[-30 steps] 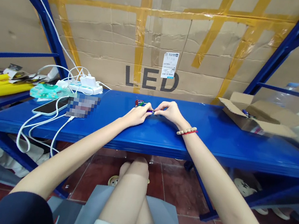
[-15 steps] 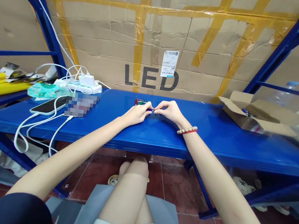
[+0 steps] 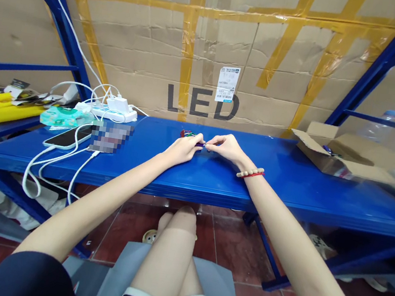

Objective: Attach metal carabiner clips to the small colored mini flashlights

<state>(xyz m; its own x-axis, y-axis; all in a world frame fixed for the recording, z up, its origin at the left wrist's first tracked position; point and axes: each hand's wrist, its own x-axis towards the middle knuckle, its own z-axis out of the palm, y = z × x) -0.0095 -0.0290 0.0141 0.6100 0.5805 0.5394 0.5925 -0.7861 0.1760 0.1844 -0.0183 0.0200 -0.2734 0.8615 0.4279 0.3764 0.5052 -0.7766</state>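
Observation:
My left hand [image 3: 181,150] is closed over the blue bench, gripping a slim purple-blue stick-like item [image 3: 201,144], too small to name surely. Its free end points right, between my two hands. At that end my right hand [image 3: 228,148] has thumb and forefinger pinched together; whatever sits in the pinch is too small to make out. Just behind my left fingers is a cluster of small red and green pieces [image 3: 187,134], partly covered by the hand. I cannot tell whether that hand also holds them.
The blue bench [image 3: 270,184] stands against a large taped carton [image 3: 141,54]. On its left are a phone [image 3: 67,137], white cables, a power strip [image 3: 115,112] and a teal packet [image 3: 62,117]. An open cardboard box [image 3: 334,157] with small items stands at right.
The whole view has shifted slightly, with things appearing a little further right. Both hands stay together at nearly the same spot, and the fingertips have changed only slightly around the stick's end.

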